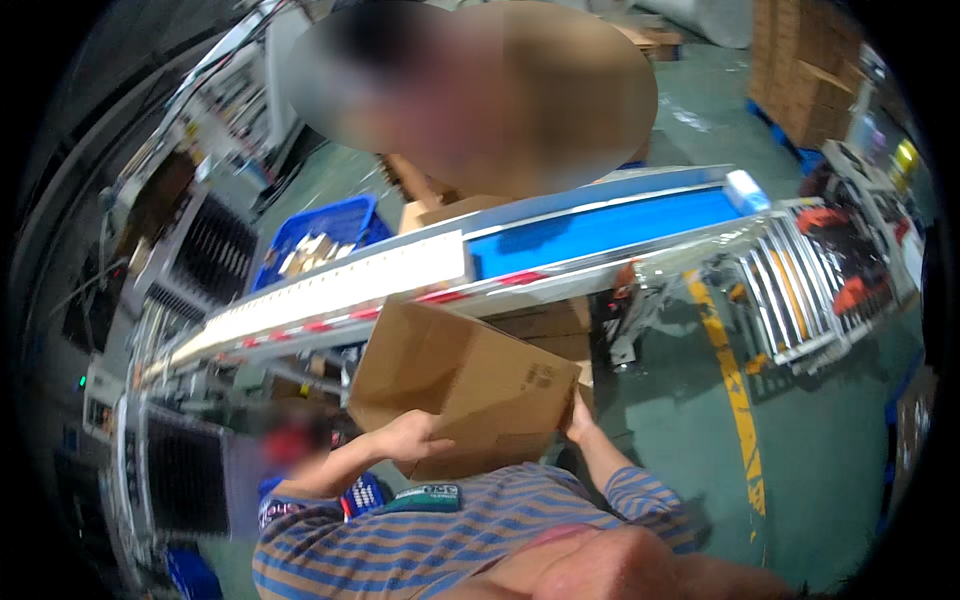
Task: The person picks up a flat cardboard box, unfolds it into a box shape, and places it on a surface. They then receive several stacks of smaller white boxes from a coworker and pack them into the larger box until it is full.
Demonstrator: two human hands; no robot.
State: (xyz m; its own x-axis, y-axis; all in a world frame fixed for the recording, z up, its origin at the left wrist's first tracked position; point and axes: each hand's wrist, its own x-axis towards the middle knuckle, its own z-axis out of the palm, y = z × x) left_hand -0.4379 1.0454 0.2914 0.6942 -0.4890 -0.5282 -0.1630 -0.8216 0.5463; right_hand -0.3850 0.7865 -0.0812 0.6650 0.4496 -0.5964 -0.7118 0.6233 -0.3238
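Striped shirt (440, 535) nearest. Cardboard box (510, 395) held between left hand (415, 436) and right hand (579, 418); judged already unfolded into shape; contents, remaining steps cannot be told.

Small dark printing marks the cardboard box (478, 395), at five o'clock from the middle of the view, too blurred to read. White characters, seen upside down, stand on a green patch (425, 498) near half past six and a blue patch (363, 495) at seven, both against the striped shirt (440, 540). Their wording is unclear.
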